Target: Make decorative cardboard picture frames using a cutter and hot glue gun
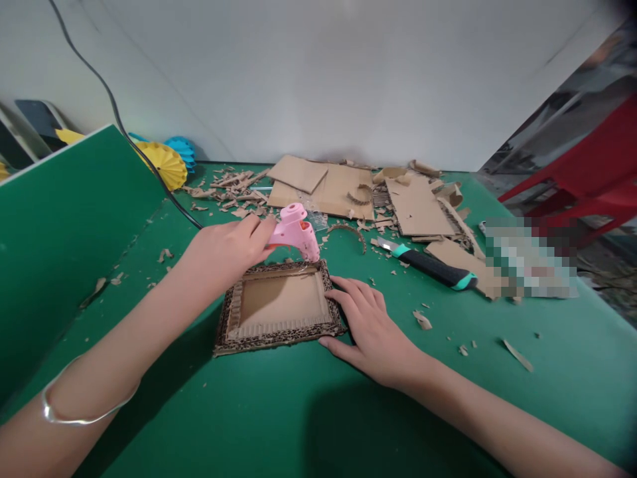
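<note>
My left hand [231,245] is wrapped round the handle of a pink hot glue gun [293,232]. The gun's nozzle points down at the back right part of a cardboard frame [279,342], where a thin shiny strand shows near the rim. This frame is a shallow rectangular box lying flat on the table, with rough corrugated edges raised round a plain brown bottom [281,299]. At its right side, my right hand [371,328] grips the edge, fingers at the side and thumb by the front corner.
Cardboard sheets [333,192], curled strips and torn scraps [233,189] lie along the back of the green table [259,411]. A utility knife [428,264] with its blade out lies at the right. A black cord [112,99] hangs at the left, near yellow folded paper [166,166].
</note>
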`<state>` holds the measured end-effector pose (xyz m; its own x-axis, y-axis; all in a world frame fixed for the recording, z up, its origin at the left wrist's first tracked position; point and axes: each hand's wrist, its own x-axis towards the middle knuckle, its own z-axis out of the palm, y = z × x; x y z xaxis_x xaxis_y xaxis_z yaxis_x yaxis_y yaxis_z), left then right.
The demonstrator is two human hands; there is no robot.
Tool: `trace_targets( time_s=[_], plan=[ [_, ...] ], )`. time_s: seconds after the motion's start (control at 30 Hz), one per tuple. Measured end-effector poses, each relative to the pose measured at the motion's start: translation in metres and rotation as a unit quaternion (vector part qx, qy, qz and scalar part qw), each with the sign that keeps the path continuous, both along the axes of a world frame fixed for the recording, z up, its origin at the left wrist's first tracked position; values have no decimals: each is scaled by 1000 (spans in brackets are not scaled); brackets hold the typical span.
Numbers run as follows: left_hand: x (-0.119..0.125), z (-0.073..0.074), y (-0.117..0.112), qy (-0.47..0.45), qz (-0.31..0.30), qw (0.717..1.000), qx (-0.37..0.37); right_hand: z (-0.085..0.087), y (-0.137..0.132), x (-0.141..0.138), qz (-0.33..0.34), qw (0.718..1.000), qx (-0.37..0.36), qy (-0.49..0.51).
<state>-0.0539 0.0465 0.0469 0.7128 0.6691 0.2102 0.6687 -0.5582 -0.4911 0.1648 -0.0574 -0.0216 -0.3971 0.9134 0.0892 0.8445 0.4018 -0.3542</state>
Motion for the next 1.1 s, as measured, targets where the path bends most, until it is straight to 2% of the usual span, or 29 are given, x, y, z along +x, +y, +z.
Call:
trace_targets(
  time_s=[0.4,0.7,0.93,1.1],
  plan=[
    [-1,-1,0,-24,-22,999,-1,1,0,-1,2,1000,1,-2],
    [-2,2,1,0,11,999,-45,0,-1,0,3,1000,4,0],
    [-2,3,1,2,10,999,-37,0,0,1,4,1000,14,6],
    [-1,6,0,-12,12,998,-58,0,0,0,5,1000,19,11]
  ],
)
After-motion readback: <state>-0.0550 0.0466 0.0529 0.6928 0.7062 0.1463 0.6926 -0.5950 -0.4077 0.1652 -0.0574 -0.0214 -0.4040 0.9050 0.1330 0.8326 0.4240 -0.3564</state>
